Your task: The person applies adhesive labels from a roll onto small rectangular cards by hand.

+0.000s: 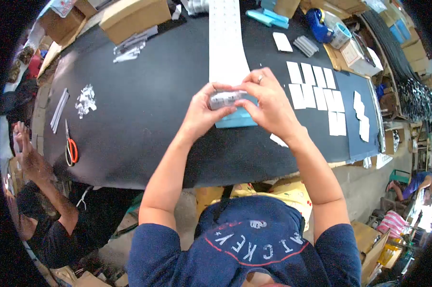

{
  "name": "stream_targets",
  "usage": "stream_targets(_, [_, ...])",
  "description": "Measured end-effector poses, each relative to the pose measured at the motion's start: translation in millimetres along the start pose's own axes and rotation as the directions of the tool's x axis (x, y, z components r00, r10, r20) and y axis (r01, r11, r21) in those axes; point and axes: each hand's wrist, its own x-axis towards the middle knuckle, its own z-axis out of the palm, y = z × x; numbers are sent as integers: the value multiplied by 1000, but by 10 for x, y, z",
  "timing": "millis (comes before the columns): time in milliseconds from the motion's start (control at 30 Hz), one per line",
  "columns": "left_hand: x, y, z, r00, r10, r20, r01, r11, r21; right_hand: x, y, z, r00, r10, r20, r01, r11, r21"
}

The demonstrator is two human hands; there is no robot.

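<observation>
My left hand (200,109) curls around a small clear-wrapped pack (224,99) with dark printed marks. Thumb and fingers of my right hand (269,103) pinch the pack's right end. Just below the pack, light blue sheets or packets (236,120) lie on the dark table (144,115). A long white strip (228,43) with rows of faint marks runs from the far edge to behind my hands. Right of my right hand, white cards (314,98) lie in rows. Whatever my fingertips cover on the pack is hidden.
Orange-handled scissors (70,146), small clear scraps (86,101) and thin grey strips (59,110) lie at left. A cardboard box (134,19) stands at the back; a blue tape dispenser (319,26) is back right. Another person's arm (46,174) is at the left edge.
</observation>
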Motion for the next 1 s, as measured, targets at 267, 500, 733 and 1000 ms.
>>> stream_targets(267, [38, -44, -35, 995, 29, -93, -25, 999, 38, -66, 102, 57, 994, 105, -35, -103, 993, 63])
stream_targets(500, [-2, -21, -12, 998, -24, -58, 14, 986, -166, -137, 135, 80, 976, 193, -104, -172, 968, 185])
stream_targets(733, [-9, 43, 39, 1000, 2, -28, -7, 987, -160, -182, 212, 117, 964, 246, -99, -221, 952, 212])
stream_targets(1000, [39, -128, -1, 999, 20, -49, -17, 998, 60, -160, 191, 38, 991, 108, -83, -98, 988, 119])
